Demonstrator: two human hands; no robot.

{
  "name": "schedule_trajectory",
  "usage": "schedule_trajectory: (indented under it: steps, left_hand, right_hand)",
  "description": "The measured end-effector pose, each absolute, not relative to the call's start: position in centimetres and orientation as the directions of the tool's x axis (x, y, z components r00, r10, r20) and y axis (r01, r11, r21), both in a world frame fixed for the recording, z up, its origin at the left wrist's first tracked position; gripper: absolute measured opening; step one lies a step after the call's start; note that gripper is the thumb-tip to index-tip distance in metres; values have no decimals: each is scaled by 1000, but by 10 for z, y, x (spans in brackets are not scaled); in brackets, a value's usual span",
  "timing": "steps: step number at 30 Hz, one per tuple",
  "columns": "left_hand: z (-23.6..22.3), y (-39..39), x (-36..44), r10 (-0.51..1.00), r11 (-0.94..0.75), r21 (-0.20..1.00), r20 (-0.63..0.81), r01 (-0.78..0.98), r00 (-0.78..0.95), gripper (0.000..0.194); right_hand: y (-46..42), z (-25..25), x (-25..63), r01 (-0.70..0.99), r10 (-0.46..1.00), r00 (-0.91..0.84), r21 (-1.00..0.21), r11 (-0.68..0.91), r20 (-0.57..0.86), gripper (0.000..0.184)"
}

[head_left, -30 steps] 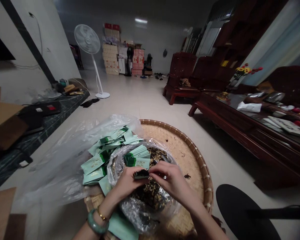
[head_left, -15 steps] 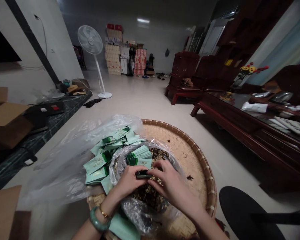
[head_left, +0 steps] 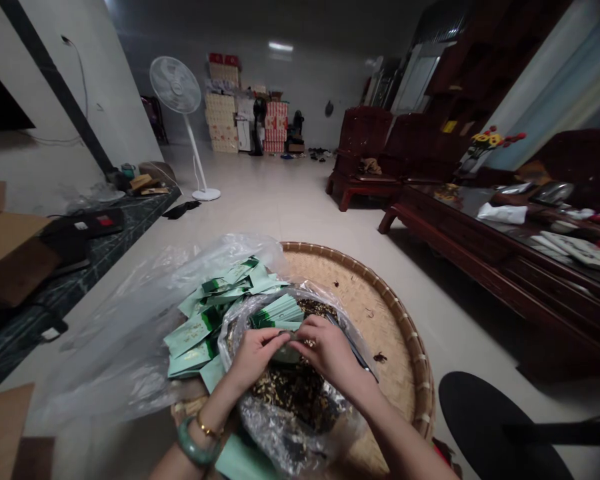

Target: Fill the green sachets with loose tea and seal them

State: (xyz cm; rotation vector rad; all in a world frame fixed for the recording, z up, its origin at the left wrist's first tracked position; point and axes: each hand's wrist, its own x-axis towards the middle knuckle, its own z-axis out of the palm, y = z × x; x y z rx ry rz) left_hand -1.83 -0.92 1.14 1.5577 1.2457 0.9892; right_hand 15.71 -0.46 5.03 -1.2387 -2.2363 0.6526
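My left hand (head_left: pixel 254 355) and my right hand (head_left: pixel 329 350) meet over a clear plastic bag (head_left: pixel 290 427) of dark loose tea (head_left: pixel 293 397). Both pinch a small green packet (head_left: pixel 289 339) between their fingertips. A stack of the same green packets (head_left: pixel 279 311) lies just behind my hands in the bag. More green packets (head_left: pixel 205 320) are piled to the left on a sheet of clear plastic (head_left: pixel 125 347). Everything rests in a round woven bamboo tray (head_left: pixel 395 320). My left wrist wears a green bangle.
A dark wooden table (head_left: pixel 505 253) with papers runs along the right. A black round stool (head_left: pixel 495 427) is at the lower right. On the left a dark counter (head_left: pixel 80 267) carries cardboard boxes. A white standing fan (head_left: pixel 180 100) and stacked cartons stand far back.
Both hands have shifted slightly away from me and closed in on the packet. The dark opening seen between the fingers earlier is now covered by them.
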Motion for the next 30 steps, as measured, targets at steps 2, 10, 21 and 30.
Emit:
schedule_trajectory:
  steps: [2, 10, 21, 30]
  left_hand:
    - [13, -6, -15, 990, -96, 967, 67, 236, 125, 33]
    - [18, -8, -2, 988, 76, 996, -71, -35, 136, 42]
    - [17, -17, 3, 915, 254, 963, -270, 89, 300, 42]
    - [25, -17, 7, 966, 218, 966, -194, -139, 168, 40]
  right_hand:
    - [0, 45, 159, 491, 909, -340, -779, 389, 240, 6]
    - [11, 33, 165, 48, 963, -239, -992, -120, -128, 37]
    - [10, 38, 162, 13, 954, -292, -998, -62, -63, 32]
    - [13, 27, 163, 118, 968, -242, -988, 98, 67, 34]
